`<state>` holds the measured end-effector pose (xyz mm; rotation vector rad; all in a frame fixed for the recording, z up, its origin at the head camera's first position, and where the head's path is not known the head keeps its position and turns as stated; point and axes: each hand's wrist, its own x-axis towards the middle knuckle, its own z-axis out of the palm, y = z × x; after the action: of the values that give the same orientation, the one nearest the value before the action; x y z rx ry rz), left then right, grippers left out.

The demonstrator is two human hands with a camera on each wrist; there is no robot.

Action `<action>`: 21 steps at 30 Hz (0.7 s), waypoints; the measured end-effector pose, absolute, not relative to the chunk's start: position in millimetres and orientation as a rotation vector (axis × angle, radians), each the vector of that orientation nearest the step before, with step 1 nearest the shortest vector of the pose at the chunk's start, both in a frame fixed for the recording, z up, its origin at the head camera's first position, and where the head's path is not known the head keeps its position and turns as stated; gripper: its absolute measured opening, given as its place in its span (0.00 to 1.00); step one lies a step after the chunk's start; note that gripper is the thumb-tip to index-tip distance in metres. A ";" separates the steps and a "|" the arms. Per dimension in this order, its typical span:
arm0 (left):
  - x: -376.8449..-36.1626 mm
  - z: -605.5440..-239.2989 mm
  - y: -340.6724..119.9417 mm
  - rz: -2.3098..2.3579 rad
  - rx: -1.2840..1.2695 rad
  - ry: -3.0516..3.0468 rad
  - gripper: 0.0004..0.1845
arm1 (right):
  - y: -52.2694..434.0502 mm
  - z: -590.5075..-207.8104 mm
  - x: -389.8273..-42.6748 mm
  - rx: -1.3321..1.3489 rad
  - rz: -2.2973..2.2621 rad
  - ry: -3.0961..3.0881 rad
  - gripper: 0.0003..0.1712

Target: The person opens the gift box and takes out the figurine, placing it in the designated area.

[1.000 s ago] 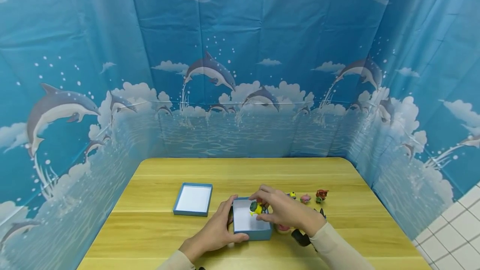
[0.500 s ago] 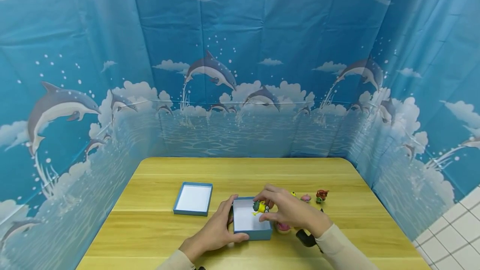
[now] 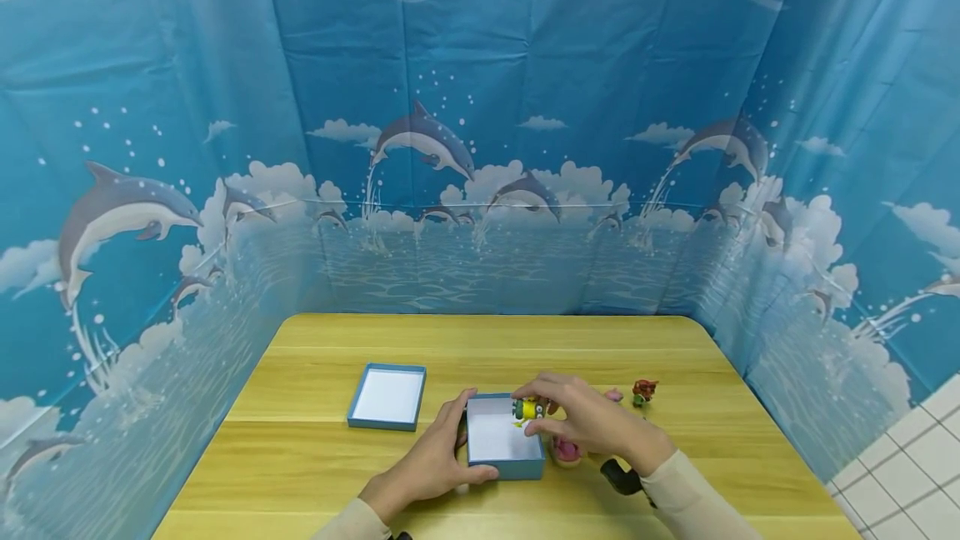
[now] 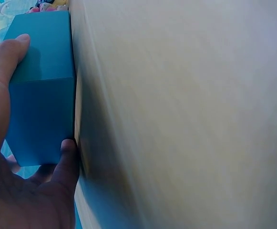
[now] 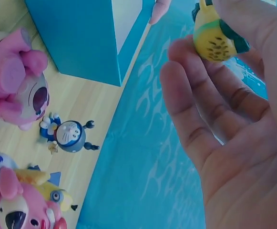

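Observation:
In the head view, an uncovered blue box (image 3: 506, 470) with a white inside stands near the table's front. My left hand (image 3: 431, 463) grips its left side, thumb at the front and fingers round the back corner; the left wrist view shows the blue wall (image 4: 43, 119) between them. Over the box's right part, my right hand (image 3: 585, 417) pinches a small yellow-and-green toy figurine (image 3: 530, 411) with round eyes, held sideways. From the right wrist view, the figurine's yellow speckled side (image 5: 214, 42) shows at the fingertips. No toy shows on the visible part of the box floor.
Left of the box lies its shallow lid (image 3: 387, 397), white inside up. Right of it are a pink plush-like figure (image 3: 566, 450) and a red-and-green figurine (image 3: 643, 392). The right wrist view adds a blue cat figurine (image 5: 67, 133) and a pink dog-like figurine (image 5: 26, 205).
My right hand has shifted slightly right with the figurine, which has turned more level, its eyes now showing clearly. The left hand and the box have stayed put.

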<state>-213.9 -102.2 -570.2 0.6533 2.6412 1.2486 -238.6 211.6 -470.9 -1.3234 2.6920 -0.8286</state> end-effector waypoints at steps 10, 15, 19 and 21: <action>-215.2 -569.6 -102.6 1.254 0.649 2.634 0.70 | 223.7 -467.4 -237.6 -1.283 -0.922 2.684 0.26; -214.6 -569.0 -102.5 1.260 0.640 2.630 0.70 | 230.5 -466.7 -237.1 -1.232 -0.977 2.686 0.21; -213.5 -569.5 -102.8 1.262 0.641 2.628 0.70 | 236.0 -466.5 -235.5 -1.232 -1.008 2.693 0.19; -213.2 -569.7 -102.9 1.266 0.641 2.626 0.70 | 238.7 -466.8 -234.7 -1.238 -1.018 2.703 0.18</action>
<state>-213.2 -102.9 -569.7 0.6412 2.6258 1.2658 -234.7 238.7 -466.8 -1.2378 2.7033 -1.0176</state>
